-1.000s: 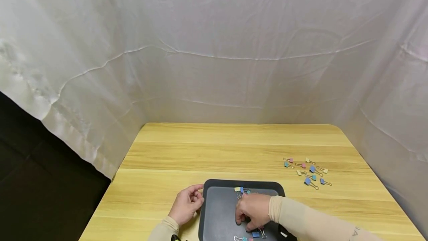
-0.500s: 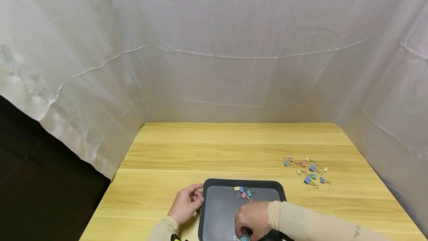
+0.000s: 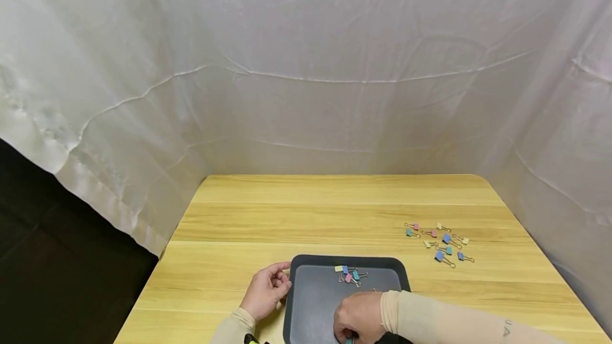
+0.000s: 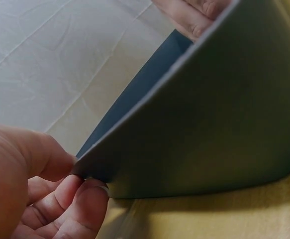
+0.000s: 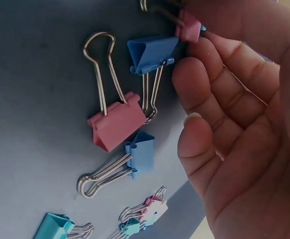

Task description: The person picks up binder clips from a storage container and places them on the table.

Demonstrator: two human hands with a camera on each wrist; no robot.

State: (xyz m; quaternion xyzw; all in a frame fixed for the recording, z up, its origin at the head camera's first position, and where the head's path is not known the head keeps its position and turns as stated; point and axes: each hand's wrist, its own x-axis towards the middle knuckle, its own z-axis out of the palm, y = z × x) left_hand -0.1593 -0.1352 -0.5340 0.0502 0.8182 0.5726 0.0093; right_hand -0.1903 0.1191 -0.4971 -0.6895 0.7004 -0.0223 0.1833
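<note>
My left hand [image 3: 266, 292] pinches the left rim of a dark grey tray [image 3: 297, 301]; in the left wrist view, the thumb [image 4: 48, 157] lies on the rim with curled fingers below it. Over the tray's near right part, my right hand [image 3: 359, 315] reaches down with bent fingers. Thumb and fingers close around a pink binder clip [image 5: 189, 26], with a bit of teal behind it; the fingertips partly hide both. Beside them in the right wrist view lie a dark blue binder clip [image 5: 152, 54], a larger pink binder clip [image 5: 117, 127] and a light blue binder clip [image 5: 142, 154].
A small group of clips, including a yellow binder clip [image 3: 339, 269], lies near the tray's far edge. On the wooden table [image 3: 229, 227], several more clips, among them a blue binder clip [image 3: 440, 256], are scattered at the right. Grey curtains [image 3: 325, 121] stand behind the table.
My right hand has moved toward the near edge of the tray, uncovering the pink and teal clips at the far side. The left hand has stayed at the rim.
</note>
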